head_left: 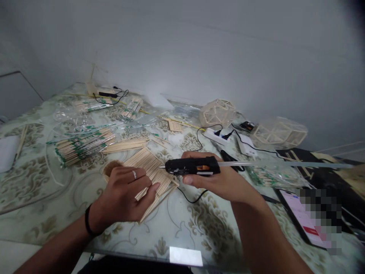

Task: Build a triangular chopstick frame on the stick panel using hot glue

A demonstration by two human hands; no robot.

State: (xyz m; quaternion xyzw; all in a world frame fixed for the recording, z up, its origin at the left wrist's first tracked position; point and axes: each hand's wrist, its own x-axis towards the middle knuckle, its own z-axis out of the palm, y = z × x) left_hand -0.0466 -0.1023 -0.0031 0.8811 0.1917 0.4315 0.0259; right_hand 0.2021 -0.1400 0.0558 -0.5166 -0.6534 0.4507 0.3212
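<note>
My right hand (211,175) is closed around a black hot glue gun (191,166), its metal nozzle pointing left. A long translucent glue stick (279,164) sticks out of the gun's back end. Below and left of the nozzle lies a flat panel of thin wooden sticks (146,161) set side by side, with further sticks along its edges. Over the panel's near left part is my left hand (128,194), fingers loosely bent and thumb apart from them; nothing shows in its grip. A brown, fibrous-looking object (112,167) lies partly hidden behind that hand.
Bagged skewers (85,146) and loose sticks lie left. Behind stand a white power strip (216,136) with plugs and two geometric stick frames (218,112) (281,133). At right are scissors (230,160) and a phone-like device (305,220). The gun's black cord (192,201) loops over the patterned table.
</note>
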